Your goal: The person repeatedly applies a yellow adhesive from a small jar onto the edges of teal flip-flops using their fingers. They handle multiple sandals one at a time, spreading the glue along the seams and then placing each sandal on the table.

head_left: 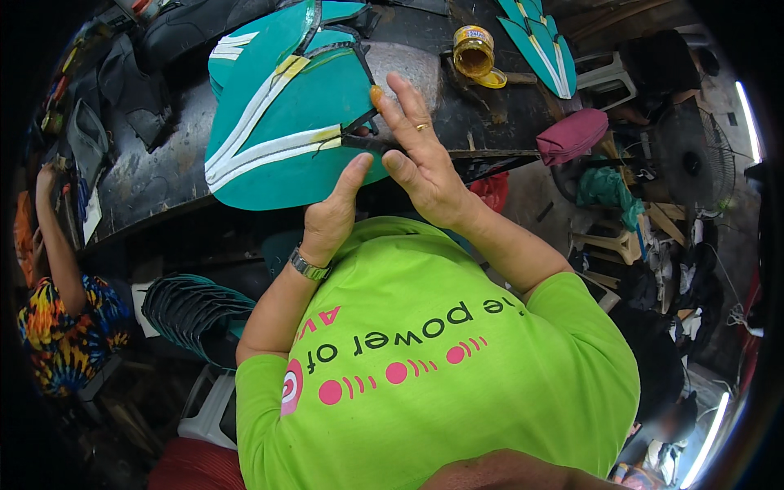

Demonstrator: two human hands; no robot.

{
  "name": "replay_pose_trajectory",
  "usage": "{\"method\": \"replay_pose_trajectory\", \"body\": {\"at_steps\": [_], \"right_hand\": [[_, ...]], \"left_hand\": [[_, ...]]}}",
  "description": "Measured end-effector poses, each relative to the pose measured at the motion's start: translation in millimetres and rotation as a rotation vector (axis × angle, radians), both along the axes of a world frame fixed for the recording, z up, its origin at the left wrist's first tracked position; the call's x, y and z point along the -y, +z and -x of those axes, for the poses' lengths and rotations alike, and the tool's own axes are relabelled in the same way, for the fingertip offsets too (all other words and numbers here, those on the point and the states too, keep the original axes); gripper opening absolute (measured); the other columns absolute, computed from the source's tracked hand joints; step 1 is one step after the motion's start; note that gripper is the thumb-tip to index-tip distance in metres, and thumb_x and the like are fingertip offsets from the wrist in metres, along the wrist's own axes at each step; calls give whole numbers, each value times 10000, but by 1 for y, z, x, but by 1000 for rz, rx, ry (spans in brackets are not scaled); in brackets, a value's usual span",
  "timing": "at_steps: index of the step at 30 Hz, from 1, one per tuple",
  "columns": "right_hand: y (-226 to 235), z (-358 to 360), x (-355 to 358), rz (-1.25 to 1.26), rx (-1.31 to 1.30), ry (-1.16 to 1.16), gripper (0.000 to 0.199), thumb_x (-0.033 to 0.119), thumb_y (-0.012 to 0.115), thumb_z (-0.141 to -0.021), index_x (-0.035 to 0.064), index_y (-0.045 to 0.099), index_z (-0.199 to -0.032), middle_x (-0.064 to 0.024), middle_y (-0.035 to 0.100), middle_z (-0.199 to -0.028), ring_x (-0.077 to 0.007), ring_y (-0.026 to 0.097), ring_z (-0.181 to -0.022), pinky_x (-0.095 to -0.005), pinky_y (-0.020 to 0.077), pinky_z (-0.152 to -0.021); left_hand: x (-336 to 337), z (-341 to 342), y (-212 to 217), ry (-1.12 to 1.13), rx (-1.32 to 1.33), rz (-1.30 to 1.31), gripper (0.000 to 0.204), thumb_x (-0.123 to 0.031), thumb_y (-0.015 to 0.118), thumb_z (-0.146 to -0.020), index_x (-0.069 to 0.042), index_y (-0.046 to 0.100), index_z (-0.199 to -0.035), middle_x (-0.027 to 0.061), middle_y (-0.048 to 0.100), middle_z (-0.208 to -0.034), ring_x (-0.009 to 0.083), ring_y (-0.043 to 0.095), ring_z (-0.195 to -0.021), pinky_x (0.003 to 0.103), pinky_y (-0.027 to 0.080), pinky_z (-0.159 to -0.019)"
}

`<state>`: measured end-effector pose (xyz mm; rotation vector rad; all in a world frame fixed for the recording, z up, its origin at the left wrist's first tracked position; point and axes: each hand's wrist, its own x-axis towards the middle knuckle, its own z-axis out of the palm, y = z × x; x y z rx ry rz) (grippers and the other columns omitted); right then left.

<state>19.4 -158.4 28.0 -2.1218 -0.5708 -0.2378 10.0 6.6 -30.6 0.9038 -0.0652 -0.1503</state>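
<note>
A stack of teal sheet pieces point(302, 106) lies at the table's near edge. The top piece carries two white strips meeting in a V, with yellowish patches at their ends and black tape along its edge. My left hand point(331, 216) is at its near right edge, thumb up, the other fingers hidden beneath; it appears to grip the piece. My right hand point(425, 163) is just right of the piece, fingers stretched out, holding nothing. A yellow-brown blob of glue-like paste point(376, 95) sits on a fingertip by the black edging.
An open jar point(474, 53) of yellow-brown paste stands on the dark table point(163, 192), its lid point(492, 78) beside it. More teal pieces point(539, 49) lie far right. A maroon pouch point(572, 137) and a fan point(692, 159) are right. Another person's arm point(61, 237) is at left.
</note>
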Motion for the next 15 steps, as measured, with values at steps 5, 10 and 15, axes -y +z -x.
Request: {"method": "replay_pose_trajectory", "body": {"at_steps": [5, 10, 15], "right_hand": [[3, 0, -2, 58, 30, 65, 638, 542, 484, -985, 157, 444, -1492, -159, 173, -1634, -382, 55, -1513, -578, 29, -1175], [11, -5, 2, 278, 141, 56, 551, 591, 503, -949, 260, 593, -1380, -89, 234, -1630, -348, 64, -1518, -617, -9, -1158], [20, -17, 13, 517, 325, 24, 486, 636, 499, -910, 367, 669, -1278, -41, 307, -1606, -305, 118, -1516, -547, -22, -1189]], "left_hand": [[-9, 7, -3, -117, -29, -179, 279, -127, 651, -968, 18, 663, -1205, 67, 663, -1194, 117, 619, -1052, 251, 494, -932], [-17, 5, -5, -227, 118, -263, 305, -135, 633, -980, 34, 643, -1234, 85, 656, -1215, 123, 615, -1077, 258, 490, -956], [-24, 0, 10, -238, 122, -300, 320, -105, 674, -948, 37, 638, -1233, 103, 666, -1190, 122, 633, -1033, 252, 519, -903]]}}
